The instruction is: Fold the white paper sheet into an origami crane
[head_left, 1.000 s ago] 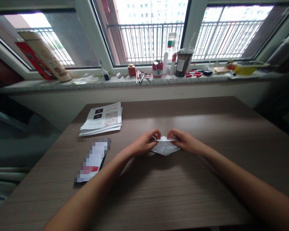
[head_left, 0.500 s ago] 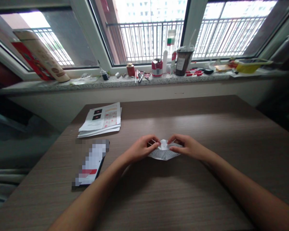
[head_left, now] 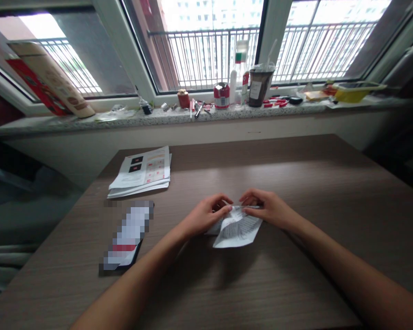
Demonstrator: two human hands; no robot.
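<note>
A folded sheet of printed paper [head_left: 237, 230] lies on the brown wooden table [head_left: 296, 183] in front of me. My left hand [head_left: 206, 215] pinches its upper left corner with curled fingers. My right hand [head_left: 266, 211] grips the upper right part, fingers pressed on the top fold. A flap of the paper hangs open toward me below the two hands.
A phone [head_left: 125, 236] lies left of my left arm, and a stack of printed leaflets [head_left: 142, 172] lies beyond it. The window sill [head_left: 124, 120] at the back carries a can [head_left: 221, 95], bottles, a cup with a straw [head_left: 257, 85], tools and a yellow tray [head_left: 353, 90].
The small folded packet between my hands has been opened, so a larger flap now spreads toward me. Both hands have come a little nearer to me.
</note>
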